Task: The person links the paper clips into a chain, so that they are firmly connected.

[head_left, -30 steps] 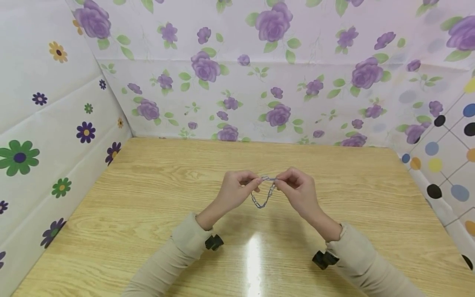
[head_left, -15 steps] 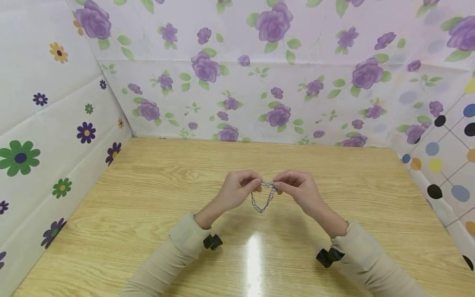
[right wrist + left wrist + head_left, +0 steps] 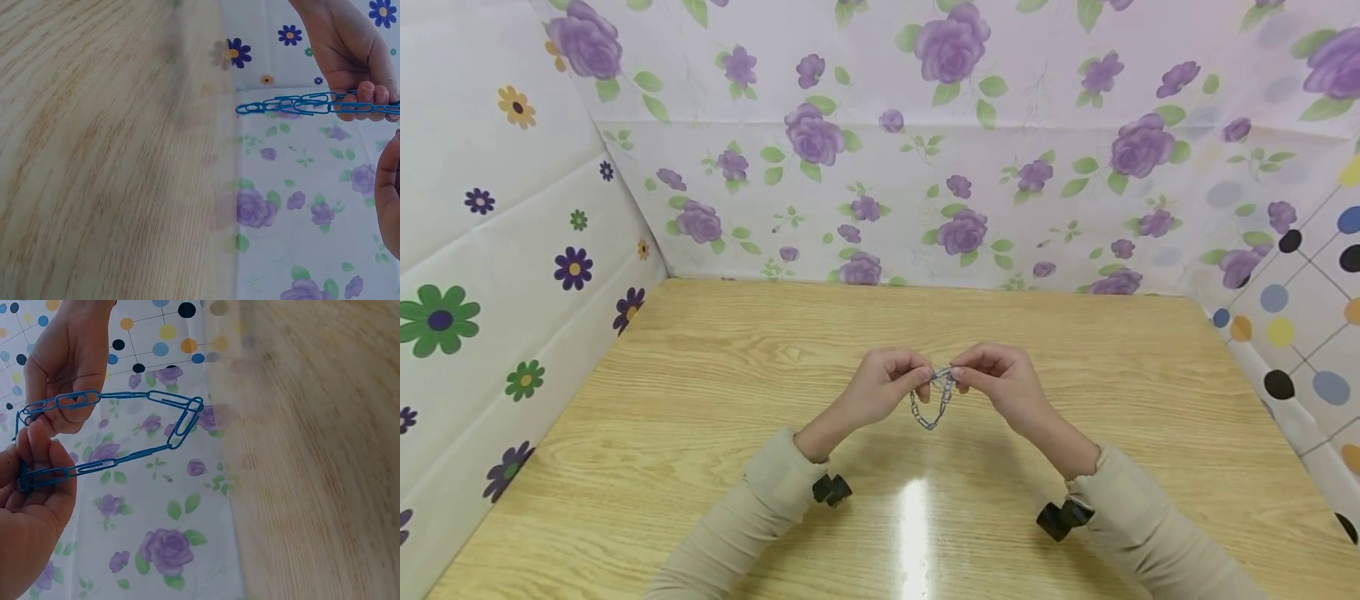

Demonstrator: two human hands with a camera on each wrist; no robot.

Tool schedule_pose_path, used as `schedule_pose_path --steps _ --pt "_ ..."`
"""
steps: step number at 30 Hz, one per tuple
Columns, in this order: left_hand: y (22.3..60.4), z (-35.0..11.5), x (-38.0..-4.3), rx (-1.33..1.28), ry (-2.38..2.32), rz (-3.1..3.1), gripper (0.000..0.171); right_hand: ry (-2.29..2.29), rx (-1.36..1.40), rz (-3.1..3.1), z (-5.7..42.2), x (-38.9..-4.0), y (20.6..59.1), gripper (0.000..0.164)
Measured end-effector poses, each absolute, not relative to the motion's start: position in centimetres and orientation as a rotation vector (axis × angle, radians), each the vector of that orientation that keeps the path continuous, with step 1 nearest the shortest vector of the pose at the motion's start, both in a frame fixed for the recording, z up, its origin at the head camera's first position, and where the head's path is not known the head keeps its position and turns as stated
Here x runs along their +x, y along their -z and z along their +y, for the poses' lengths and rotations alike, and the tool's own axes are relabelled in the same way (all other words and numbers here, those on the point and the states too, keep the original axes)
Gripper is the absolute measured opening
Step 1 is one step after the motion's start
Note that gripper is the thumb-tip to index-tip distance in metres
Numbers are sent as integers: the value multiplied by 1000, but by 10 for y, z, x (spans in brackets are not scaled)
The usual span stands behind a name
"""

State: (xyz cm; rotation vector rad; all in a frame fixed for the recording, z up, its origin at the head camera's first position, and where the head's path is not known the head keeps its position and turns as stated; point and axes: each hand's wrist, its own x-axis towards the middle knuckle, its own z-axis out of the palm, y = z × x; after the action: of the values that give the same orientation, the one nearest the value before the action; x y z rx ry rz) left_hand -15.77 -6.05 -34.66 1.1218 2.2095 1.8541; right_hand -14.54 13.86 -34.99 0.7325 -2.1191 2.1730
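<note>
A chain of blue paper clips point(image 3: 930, 426) hangs in a loop between the two hands, above the table. My left hand point(image 3: 880, 390) pinches one end of it between thumb and fingers. Close beside it, my right hand point(image 3: 1003, 385) pinches the other end, and a paper clip point(image 3: 942, 373) spans the short gap between the fingertips. In the left wrist view the linked paper clips point(image 3: 125, 395) stretch out from both hands and meet at a bend. From the right wrist the chain point(image 3: 306, 103) appears nearly edge-on, and the right fingertips are cut off by the frame.
Under the hands lies a wooden table point(image 3: 737, 350) with a bright reflection near its front. A purple-flowered sheet point(image 3: 880, 192) stands along the back edge. Patterned sheets also border the left side point(image 3: 535, 275) and the right side point(image 3: 1300, 350). Small black cameras point(image 3: 1063, 520) sit at the wrists.
The hands have drawn a little closer together, the left one shifting slightly right. The clip between the fingertips now slants, and the loop hangs slightly lower than a second ago.
</note>
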Motion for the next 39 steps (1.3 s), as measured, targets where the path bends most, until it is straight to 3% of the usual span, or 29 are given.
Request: schedule_pose_path --steps 15,26,39 --pt "350 -59 -158 1146 -2023 2072 11 -2127 694 -2145 140 -142 353 10" --pt "347 -63 -157 1105 -1937 2035 20 -2077 708 -2142 141 -142 353 9" --pt "346 -63 -158 974 -1860 2085 14 -1936 808 -2158 140 -142 354 5"
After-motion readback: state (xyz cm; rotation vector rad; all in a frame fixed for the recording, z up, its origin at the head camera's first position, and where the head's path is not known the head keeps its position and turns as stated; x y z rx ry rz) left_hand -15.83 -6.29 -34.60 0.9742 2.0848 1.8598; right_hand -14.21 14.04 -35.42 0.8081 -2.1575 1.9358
